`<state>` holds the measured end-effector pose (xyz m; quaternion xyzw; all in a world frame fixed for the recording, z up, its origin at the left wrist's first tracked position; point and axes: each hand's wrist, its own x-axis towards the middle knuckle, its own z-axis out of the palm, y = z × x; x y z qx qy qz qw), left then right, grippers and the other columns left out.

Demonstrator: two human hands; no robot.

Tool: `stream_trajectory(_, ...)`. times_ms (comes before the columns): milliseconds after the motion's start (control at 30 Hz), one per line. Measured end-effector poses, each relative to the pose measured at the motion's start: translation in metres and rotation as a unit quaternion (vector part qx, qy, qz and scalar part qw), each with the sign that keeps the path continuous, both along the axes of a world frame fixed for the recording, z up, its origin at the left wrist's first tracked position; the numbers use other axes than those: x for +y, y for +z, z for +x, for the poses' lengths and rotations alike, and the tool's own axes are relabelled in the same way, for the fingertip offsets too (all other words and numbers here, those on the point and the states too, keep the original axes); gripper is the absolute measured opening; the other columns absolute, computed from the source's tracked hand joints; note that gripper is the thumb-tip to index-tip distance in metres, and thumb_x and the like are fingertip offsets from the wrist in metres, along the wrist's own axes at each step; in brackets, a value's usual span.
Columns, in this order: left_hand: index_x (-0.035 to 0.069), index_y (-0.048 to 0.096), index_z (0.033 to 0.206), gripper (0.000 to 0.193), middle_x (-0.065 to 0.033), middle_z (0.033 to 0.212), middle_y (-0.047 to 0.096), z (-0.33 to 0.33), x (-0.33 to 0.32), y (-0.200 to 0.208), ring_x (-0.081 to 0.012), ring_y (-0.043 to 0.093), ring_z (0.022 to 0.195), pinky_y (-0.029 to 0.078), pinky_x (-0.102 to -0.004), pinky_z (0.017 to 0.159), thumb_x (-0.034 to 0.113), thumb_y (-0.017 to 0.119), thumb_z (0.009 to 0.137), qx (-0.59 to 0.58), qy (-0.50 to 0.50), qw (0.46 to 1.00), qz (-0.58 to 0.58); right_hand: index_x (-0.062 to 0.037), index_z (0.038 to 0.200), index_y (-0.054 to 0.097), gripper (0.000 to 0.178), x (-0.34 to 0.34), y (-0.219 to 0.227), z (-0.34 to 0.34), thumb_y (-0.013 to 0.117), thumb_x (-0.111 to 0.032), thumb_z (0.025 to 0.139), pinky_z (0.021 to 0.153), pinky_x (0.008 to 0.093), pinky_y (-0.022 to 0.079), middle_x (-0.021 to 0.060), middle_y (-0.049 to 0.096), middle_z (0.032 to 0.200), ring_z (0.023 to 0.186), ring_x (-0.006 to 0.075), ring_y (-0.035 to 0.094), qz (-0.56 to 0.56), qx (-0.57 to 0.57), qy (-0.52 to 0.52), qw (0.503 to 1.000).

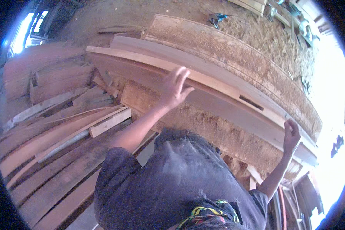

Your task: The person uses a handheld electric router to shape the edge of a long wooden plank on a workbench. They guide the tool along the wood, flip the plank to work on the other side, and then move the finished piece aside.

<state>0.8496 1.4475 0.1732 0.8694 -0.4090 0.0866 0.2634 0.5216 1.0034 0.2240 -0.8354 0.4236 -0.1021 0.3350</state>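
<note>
A long pale wooden plank [218, 87] with a dark rectangular slot cut near its right part lies across the middle, its narrow edge upward. My left hand [175, 90] rests on the plank's top edge left of centre, thumb spread away from slightly bent fingers. Toward the plank's right end, my right hand [291, 136] has its fingers curled over the edge; the fingertips are partly hidden. A greyish board [147, 45] runs along the far side of the plank. Below its near side shows a wide, smooth wooden face [234, 113].
Beyond the boards lies a sawdust-covered bench timber [218, 37]. A blue-and-dark power tool [217, 19] sits on the dusty ground farther off. Stacked planks [61, 153] fill the left side. More timber [253, 176] and a red cable [283, 207] are at lower right.
</note>
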Motion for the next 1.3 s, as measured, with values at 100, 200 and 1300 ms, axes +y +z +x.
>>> stream_trajectory(100,0.008,0.04,0.155,0.083,-0.0207,0.158,0.04,0.005,0.002,-0.015,-0.0401,0.037,0.148,0.036,-0.0565,0.113,0.046,0.076,0.09,0.03,0.011,0.999,0.04,-0.0118,0.136,0.066,0.052,0.007,0.009,0.026,0.082,-0.023,0.088,0.109,0.0444,0.045,0.0135,0.063,0.14,0.13,0.0284,0.058,-0.116,0.057,0.098,0.987)
stream_trajectory(200,0.008,0.038,0.157,0.085,-0.0198,0.16,0.039,0.017,-0.004,-0.02,-0.0377,0.037,0.15,0.034,-0.0567,0.114,0.05,0.074,0.092,0.029,-0.01,0.999,0.035,-0.0145,0.142,0.06,0.068,0.011,-0.038,0.032,0.086,-0.03,0.081,0.114,0.0493,0.038,0.0133,0.061,0.139,0.134,0.0347,0.053,-0.214,0.124,0.213,0.945)
stream_trajectory(1300,0.012,0.057,0.137,0.077,-0.0123,0.144,0.055,0.086,-0.01,-0.013,-0.0371,0.051,0.136,0.04,-0.0545,0.11,0.048,0.087,0.077,0.035,-0.089,0.975,0.201,-0.0176,0.149,0.053,0.07,0.043,-0.073,0.03,0.078,-0.032,0.085,0.122,0.0483,0.03,0.0078,0.044,0.162,0.15,0.0287,0.039,-0.151,0.127,0.122,0.973)
